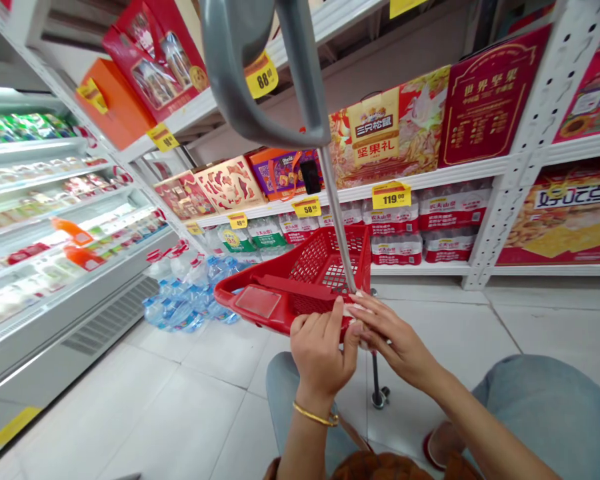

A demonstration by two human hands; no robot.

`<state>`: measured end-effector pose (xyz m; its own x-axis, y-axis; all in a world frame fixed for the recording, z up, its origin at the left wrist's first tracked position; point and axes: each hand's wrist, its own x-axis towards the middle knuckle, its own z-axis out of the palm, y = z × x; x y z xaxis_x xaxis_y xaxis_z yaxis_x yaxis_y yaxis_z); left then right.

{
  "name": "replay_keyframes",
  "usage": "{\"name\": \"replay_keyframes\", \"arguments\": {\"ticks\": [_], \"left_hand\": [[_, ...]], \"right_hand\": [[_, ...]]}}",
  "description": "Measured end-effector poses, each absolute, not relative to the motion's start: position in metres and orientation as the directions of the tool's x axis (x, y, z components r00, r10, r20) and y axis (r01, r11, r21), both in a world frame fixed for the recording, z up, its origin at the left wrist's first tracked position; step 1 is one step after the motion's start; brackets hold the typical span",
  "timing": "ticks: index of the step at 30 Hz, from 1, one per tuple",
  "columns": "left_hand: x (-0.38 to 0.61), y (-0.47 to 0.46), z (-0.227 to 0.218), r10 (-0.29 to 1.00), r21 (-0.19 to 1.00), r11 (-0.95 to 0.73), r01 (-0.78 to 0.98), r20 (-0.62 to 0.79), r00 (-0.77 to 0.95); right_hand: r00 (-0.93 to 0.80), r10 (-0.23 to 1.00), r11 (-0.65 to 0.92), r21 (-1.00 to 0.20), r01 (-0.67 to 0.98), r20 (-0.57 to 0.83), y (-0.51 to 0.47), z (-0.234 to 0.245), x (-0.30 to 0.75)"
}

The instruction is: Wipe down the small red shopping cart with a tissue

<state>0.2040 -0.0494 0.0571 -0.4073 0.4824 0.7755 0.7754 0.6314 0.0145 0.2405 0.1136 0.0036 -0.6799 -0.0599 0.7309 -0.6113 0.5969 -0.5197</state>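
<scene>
A red plastic shopping basket (300, 280) on a trolley stands tilted in front of me, its grey pull handle (260, 73) rising toward the camera on a metal rod (336, 220). My left hand (320, 350), with a gold bangle on the wrist, has its fingers curled against the basket's near rim. My right hand (393, 337) presses its fingertips together at the base of the rod, pinching something small and whitish that I cannot make out. Both hands meet at that spot. My knees in blue jeans (540, 400) show below.
A refrigerated display case (55, 220) lines the left side. Shelves ahead carry red gift boxes (395, 133), yellow price tags (391, 195) and shrink-wrapped water bottle packs (430, 227). More bottle packs (185, 300) lie on the white tile floor near the case.
</scene>
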Motion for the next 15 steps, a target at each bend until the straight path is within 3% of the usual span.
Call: {"name": "replay_keyframes", "arguments": {"ticks": [4,7,11,13,15], "left_hand": [[0.200,-0.047,0.057,0.471,-0.035,0.651,0.758,0.802,-0.368],[0.197,-0.050,0.056,0.460,-0.054,0.634,0.771,0.828,-0.320],[0.193,-0.062,0.055,0.439,-0.028,0.594,0.804,0.849,-0.295],[0.192,-0.068,0.055,0.435,-0.008,0.574,0.819,0.850,-0.296],[0.193,-0.073,0.055,0.431,0.009,0.555,0.832,0.852,-0.297]], "right_hand": [[-0.662,0.117,0.558,-0.601,-0.573,0.740,0.115,-0.001,0.240],[-0.711,0.305,0.433,-0.757,-0.490,0.634,0.117,0.003,0.242],[-0.823,0.490,0.019,-0.947,-0.320,0.288,0.115,0.017,0.239],[-0.860,0.480,-0.181,-0.939,-0.292,0.175,0.112,0.024,0.233],[-0.868,0.472,-0.288,-0.904,-0.316,0.153,0.108,0.033,0.225]]}}
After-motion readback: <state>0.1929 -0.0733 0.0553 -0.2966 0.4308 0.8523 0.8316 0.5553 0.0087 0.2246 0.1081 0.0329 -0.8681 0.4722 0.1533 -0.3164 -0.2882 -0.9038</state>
